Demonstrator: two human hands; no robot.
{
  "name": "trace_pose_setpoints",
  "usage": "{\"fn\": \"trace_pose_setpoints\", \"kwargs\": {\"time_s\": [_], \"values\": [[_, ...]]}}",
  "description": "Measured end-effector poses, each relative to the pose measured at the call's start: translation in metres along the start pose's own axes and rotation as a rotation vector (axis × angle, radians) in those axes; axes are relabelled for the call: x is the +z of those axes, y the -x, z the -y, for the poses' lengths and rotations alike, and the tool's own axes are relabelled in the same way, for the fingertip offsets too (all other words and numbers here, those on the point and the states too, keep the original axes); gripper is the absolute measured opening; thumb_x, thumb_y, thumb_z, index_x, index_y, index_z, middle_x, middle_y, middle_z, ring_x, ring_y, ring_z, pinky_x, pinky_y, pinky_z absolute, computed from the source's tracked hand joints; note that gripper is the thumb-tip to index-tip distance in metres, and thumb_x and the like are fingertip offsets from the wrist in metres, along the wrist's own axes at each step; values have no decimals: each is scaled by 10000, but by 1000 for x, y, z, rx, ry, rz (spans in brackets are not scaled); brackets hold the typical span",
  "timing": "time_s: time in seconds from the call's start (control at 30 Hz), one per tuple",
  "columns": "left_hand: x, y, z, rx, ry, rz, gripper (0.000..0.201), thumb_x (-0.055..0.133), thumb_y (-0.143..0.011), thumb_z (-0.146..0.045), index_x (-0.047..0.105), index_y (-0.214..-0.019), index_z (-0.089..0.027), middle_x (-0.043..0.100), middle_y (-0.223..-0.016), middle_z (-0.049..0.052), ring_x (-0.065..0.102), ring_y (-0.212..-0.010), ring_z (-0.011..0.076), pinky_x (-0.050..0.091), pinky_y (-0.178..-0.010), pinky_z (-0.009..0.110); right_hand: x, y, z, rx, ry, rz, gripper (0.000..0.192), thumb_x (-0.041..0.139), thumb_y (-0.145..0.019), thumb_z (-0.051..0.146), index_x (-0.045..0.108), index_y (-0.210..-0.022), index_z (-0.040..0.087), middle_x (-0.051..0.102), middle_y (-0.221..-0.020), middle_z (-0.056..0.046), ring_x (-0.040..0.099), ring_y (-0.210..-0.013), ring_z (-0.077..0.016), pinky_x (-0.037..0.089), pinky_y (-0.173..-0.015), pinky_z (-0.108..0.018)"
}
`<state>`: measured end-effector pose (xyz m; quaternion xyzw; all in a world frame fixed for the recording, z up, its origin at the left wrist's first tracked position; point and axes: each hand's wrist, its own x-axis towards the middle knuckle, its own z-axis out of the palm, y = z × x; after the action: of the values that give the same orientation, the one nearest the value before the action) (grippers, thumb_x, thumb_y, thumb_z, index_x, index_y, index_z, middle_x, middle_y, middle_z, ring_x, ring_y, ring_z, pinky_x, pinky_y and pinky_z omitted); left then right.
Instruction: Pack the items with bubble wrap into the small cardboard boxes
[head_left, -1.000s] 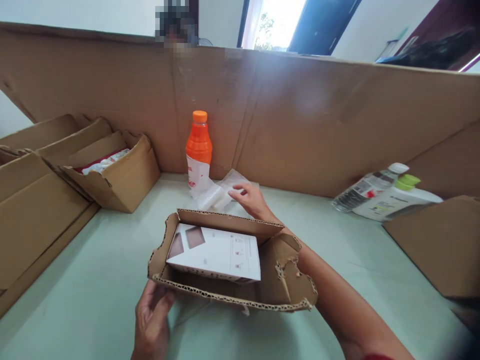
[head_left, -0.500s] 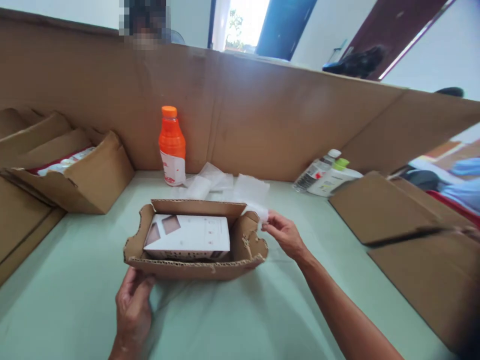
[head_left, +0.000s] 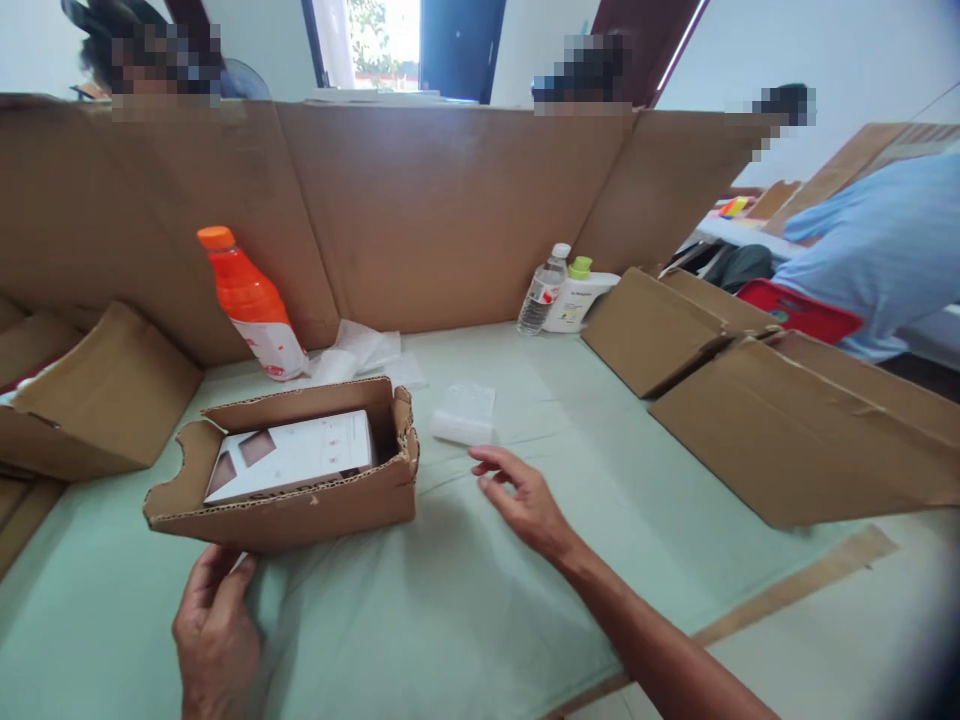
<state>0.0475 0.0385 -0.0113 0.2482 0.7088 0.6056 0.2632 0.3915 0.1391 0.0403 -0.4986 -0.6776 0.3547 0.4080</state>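
Observation:
A torn cardboard tray sits on the green table with a white box lying inside it. My left hand rests at the tray's near left corner, fingers touching its bottom edge. My right hand hovers just right of the tray, fingers apart and holding nothing. A small clear plastic packet lies on the table just beyond my right hand. An orange bottle stands behind the tray next to crumpled plastic wrap.
A tall cardboard wall fences the back. Cardboard boxes stand at the left and right. A clear water bottle and a white bottle with a green cap lean at the back. A person in blue sits at the right.
My right hand took a plastic packet from the pile behind the tray, carried it right and let it go on the table. The view has swung to the right.

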Motion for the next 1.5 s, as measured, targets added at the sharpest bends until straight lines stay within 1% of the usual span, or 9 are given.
{"fn": "trace_pose_setpoints", "kwargs": {"time_s": [0.3, 0.47, 0.63, 0.77, 0.9, 1.0, 1.2, 1.3, 1.5], "values": [[21, -17, -20, -38, -12, -13, 536, 785, -650, -455, 636, -1097, -201, 669, -1086, 50, 591, -1117, 277, 373, -1109, 527, 74, -33, 22, -58, -180, 274, 626, 566, -765, 137, 559, -1386, 212, 645, -1346, -99, 634, -1164, -241, 560, -886, -374], [33, -24, -16, -21, 92, 53, 521, 807, -665, -411, 624, -1114, -221, 652, -1143, 43, 581, -1171, 244, 334, -1164, 503, 41, -60, 1, -182, 56, 114, 409, 576, -852, 226, 664, -1252, 218, 612, -1410, -102, 548, -1319, -246, 441, -1100, -453], [16, 2, -1, -70, 170, 29, 573, 801, -731, -392, 571, -1248, -300, 614, -1287, 37, 585, -1223, 226, 335, -1175, 510, -7, -84, -22, -22, 310, -87, 352, 491, -958, 453, 718, -1060, 205, 695, -1270, -130, 571, -1273, -292, 373, -1130, -512], [-1, 27, 6, -89, 113, 57, 638, 812, -713, -452, 576, -1276, -268, 602, -1353, 78, 584, -1246, 273, 332, -1175, 545, -29, -55, -15, -65, 167, 75, 584, 337, -996, 613, 706, -753, 232, 774, -957, -73, 691, -1050, -254, 479, -1025, -432], [-13, 45, 0, -132, -27, 102, 635, 777, -708, -529, 628, -1242, -217, 672, -1250, 108, 601, -1230, 303, 354, -1158, 556, -55, -20, -2, -36, -121, -49, 605, 378, -972, 666, 677, -687, 223, 759, -840, -74, 711, -939, -257, 512, -967, -435], [-11, 54, -6, -128, -63, 138, 650, 758, -696, -551, 639, -1224, -192, 694, -1206, 124, 617, -1204, 309, 388, -1134, 549, -51, -15, -1, 31, 41, -47, 432, 535, -927, 588, 738, -837, 218, 767, -948, -66, 699, -962, -251, 513, -948, -420], [-2, 74, -3, -11, -98, 226, 579, 745, -718, -519, 667, -1179, -177, 689, -1228, 139, 626, -1168, 295, 442, -1089, 485, 13, 9, -2, -152, 316, 309, 486, 720, -817, 476, 702, -1221, 206, 680, -1305, -138, 580, -1260, -340, 431, -1067, -528], [-6, 82, 0, 47, -164, 270, 482, 707, -771, -504, 694, -1140, -194, 687, -1231, 124, 631, -1141, 281, 461, -1063, 455, 8, 35, 4, -299, 243, 524, 435, 724, -837, 480, 713, -1216, 266, 711, -1258, -94, 557, -1303, -316, 438, -1072, -504], [-1, 93, -13, 130, -214, 320, 389, 684, -795, -442, 719, -1093, -195, 700, -1190, 123, 652, -1068, 266, 504, -1007, 430, -25, 49, 3, -175, 277, 292, 296, 638, -917, 433, 730, -1150, 276, 737, -1180, -82, 657, -1139, -273, 490, -1016, -482]]}}
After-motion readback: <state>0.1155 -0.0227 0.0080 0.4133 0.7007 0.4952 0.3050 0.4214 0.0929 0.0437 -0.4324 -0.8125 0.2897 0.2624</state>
